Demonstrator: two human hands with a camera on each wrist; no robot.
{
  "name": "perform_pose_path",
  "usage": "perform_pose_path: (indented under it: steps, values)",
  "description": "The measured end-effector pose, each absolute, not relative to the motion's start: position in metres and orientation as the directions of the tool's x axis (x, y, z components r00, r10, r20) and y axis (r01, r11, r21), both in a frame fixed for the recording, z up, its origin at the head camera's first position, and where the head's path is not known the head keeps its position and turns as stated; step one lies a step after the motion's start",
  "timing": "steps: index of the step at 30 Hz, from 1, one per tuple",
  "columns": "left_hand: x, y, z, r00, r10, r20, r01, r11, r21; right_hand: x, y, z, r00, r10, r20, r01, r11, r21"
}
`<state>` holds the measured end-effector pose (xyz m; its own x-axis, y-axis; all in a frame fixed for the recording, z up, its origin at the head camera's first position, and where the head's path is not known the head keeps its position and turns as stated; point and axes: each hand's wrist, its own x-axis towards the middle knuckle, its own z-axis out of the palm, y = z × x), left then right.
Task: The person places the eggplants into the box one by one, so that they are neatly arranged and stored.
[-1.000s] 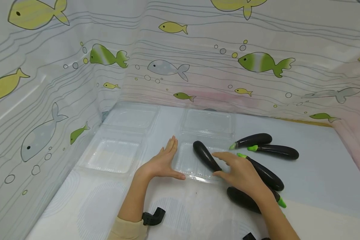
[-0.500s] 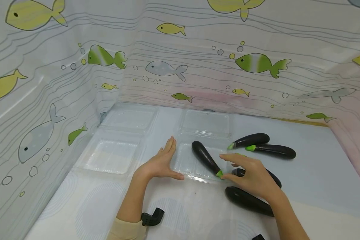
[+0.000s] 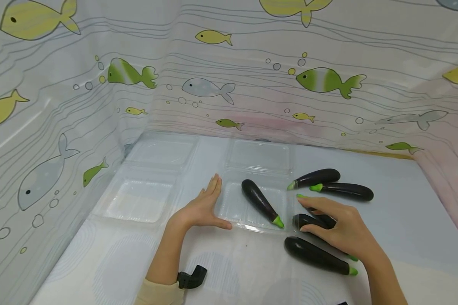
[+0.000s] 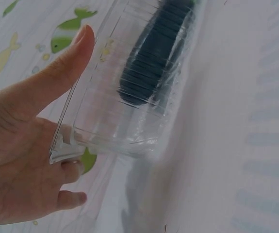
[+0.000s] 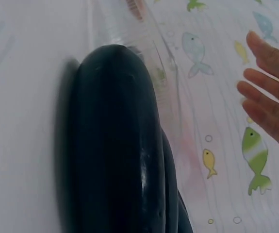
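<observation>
A dark purple eggplant (image 3: pixel 256 198) with a green stem end lies slantwise in the base of a clear, open clamshell container (image 3: pixel 248 228). My left hand (image 3: pixel 203 211) rests at this container's left edge, fingers straight and thumb spread along the front; the left wrist view shows the hand (image 4: pixel 32 150) around its corner. To the right, my right hand (image 3: pixel 343 226) hovers over two loose eggplants, thumb and fingers spread apart, partly hiding them. The nearer of those shows its rounded end (image 3: pixel 303 221). In the right wrist view the fingers (image 5: pixel 270 87) stand apart from the large eggplant (image 5: pixel 115 141).
Another eggplant (image 3: pixel 316 255) lies in front of the right hand. Two more, one eggplant (image 3: pixel 320 177) behind the other eggplant (image 3: pixel 349 191), lie at the back right. A second opened clear container (image 3: pixel 118 212) stands at left. Fish-printed sheeting (image 3: pixel 252 97) closes off the back and left.
My right hand has moved right, away from the stem end of the eggplant in the container, to above the loose eggplants. That eggplant and my left hand have stayed in place.
</observation>
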<state>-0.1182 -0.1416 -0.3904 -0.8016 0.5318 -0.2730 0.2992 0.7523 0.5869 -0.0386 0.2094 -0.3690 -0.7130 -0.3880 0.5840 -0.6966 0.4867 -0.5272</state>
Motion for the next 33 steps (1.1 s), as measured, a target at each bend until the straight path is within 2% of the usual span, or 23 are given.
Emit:
perform_pose_path:
  steps: [2, 9, 13, 19, 33]
  values:
    - [-0.118, -0.142, -0.39, -0.802, 0.531, -0.274, 0.298, 0.753, 0.586, -0.038, 0.209, -0.366, -0.687, -0.384, 0.617, -0.722, 0.457, -0.519]
    - [-0.117, -0.142, -0.391, -0.802, 0.526, -0.282, 0.292, 0.758, 0.584, -0.032, 0.201, -0.346, -0.664, -0.376, 0.647, -0.744, 0.419, -0.52]
    - [-0.117, -0.141, -0.39, -0.801, 0.526, -0.286, 0.288, 0.757, 0.586, -0.033, 0.206, -0.35, -0.651, -0.374, 0.661, -0.753, 0.429, -0.499]
    - [-0.117, -0.14, -0.39, -0.802, 0.532, -0.274, 0.291, 0.747, 0.598, -0.035, 0.215, -0.358, -0.651, -0.363, 0.666, -0.746, 0.469, -0.473]
    - [-0.119, -0.139, -0.392, -0.803, 0.53, -0.27, 0.286, 0.742, 0.606, -0.033, 0.221, -0.353, -0.642, -0.397, 0.656, -0.762, 0.424, -0.489]
